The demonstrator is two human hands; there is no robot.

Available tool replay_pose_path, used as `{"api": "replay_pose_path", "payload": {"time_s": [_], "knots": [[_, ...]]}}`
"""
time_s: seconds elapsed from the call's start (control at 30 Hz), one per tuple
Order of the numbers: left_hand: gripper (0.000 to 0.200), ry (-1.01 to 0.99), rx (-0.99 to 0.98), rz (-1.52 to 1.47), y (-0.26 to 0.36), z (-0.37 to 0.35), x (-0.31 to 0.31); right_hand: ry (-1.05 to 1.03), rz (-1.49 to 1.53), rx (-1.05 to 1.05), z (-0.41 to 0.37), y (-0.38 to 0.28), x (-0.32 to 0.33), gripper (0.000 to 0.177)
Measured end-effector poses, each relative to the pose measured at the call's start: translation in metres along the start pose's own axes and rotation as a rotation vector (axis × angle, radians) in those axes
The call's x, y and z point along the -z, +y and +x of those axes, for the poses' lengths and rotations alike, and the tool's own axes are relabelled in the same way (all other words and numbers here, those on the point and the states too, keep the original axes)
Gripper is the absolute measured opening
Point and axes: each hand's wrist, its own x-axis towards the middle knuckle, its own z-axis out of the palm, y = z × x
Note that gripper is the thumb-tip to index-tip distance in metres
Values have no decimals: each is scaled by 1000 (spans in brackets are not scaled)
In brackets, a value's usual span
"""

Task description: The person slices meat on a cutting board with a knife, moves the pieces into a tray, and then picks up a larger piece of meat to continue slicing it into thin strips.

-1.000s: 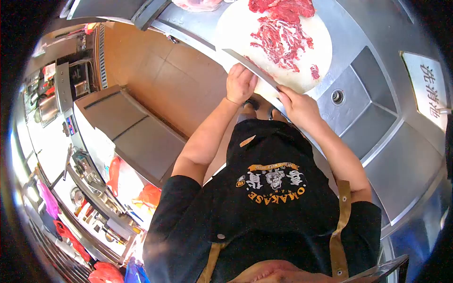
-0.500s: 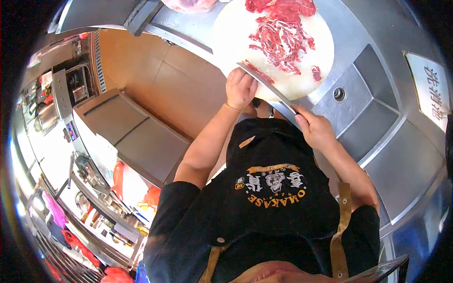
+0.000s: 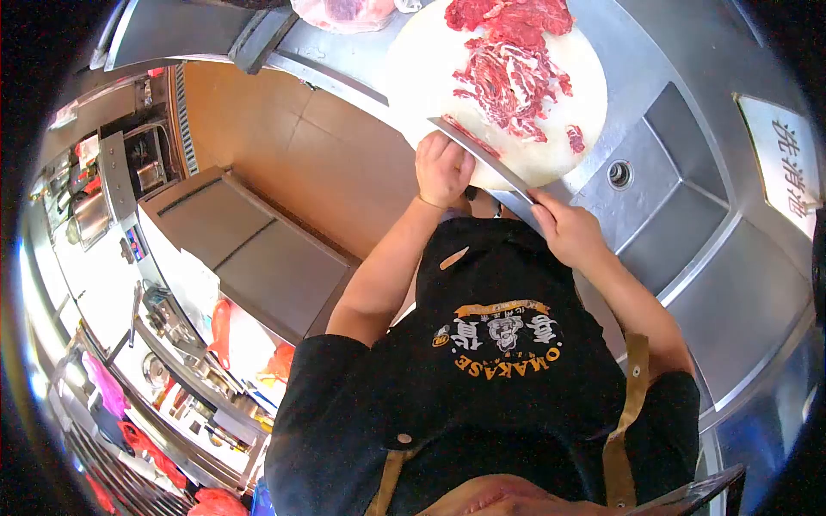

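Note:
My right hand [image 3: 572, 232] is wrapped round the handle of a large knife [image 3: 501, 167], whose blade runs diagonally over the near edge of a round white cutting board [image 3: 422, 73]. Beside the blade's tip, my left hand [image 3: 443, 169] has its fingers curled down at the board's edge; what lies under them is hidden. A thin strip of red meat [image 3: 469, 134] lies along the far side of the blade. Farther up the board is a heap of marbled cut meat [image 3: 512, 82], with larger red pieces [image 3: 516, 15] behind it. One small meat piece [image 3: 575, 138] sits apart at the right.
A steel sink [image 3: 662, 172] with a drain is to the right of the board. Another pale pink piece of meat [image 3: 344, 12] rests on the steel counter [image 3: 331, 56]. At the left stand a low steel cabinet [image 3: 249, 245] and shelves crowded with kitchenware. A white sign [image 3: 779, 159] is at far right.
The view has shifted slightly. Both hands and the knife stay nearly in place, with the blade still beside the meat strip; the strip looks slightly more separated from the blade.

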Motion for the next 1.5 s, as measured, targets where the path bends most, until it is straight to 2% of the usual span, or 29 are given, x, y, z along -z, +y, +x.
{"api": "replay_pose_path", "payload": {"time_s": [0.07, 0.17, 0.2, 0.27, 0.4, 0.5, 0.6, 0.7, 0.8, 0.9, 1.0, 1.07, 1.13, 1.2, 1.3, 1.5], "knots": [[25, 32, 11, -21, 2, 2, 0, -94, -10, -78, 1, -5, 7, 35], [24, 65, 41, -26, -1, -1, -4, 129, 24, 195, 37, -4, -15, 36], [24, 75, 45, -9, -3, 1, -6, -14, 9, 14, 49, -6, -19, 36], [23, 46, 86, 14, -4, 6, -6, -30, 64, 6, 73, -14, -23, 37], [20, 49, 38, 38, -16, 22, 3, -39, 156, 29, 100, -14, -25, 43], [20, -19, 25, 45, -17, 23, 9, -83, 126, 8, 78, -2, -19, 42], [19, 24, -13, 32, -10, 23, 11, 2, 169, 63, 37, 19, -16, 40], [18, 48, 0, 4, -13, 20, 5, -15, 124, 18, 40, 14, -15, 37], [20, 42, 16, -21, -15, 22, 1, -17, 125, 159, 109, -7, -25, 37], [20, 16, 16, -4, -16, 21, 6, -103, 201, 4, 146, -28, -22, 36], [20, 3, 4, 5, -15, 21, 4, -76, 102, 120, 135, -19, -20, 37], [17, 30, -7, 10, -15, 22, 5, 8, 211, 159, 94, 1, -16, 38], [17, 54, -6, 17, -17, 20, 1, -96, 133, 4, 49, 40, -5, 39], [17, 62, 3, 10, -18, 18, 1, -126, 58, -86, 14, 39, 19, 39], [17, 37, -10, -13, -17, 20, 5, -119, 164, -170, 20, 47, 18, 39], [20, -71, -13, -38, -25, 25, 19, 61, 323, -157, 37, 22, -3, 39]]}}
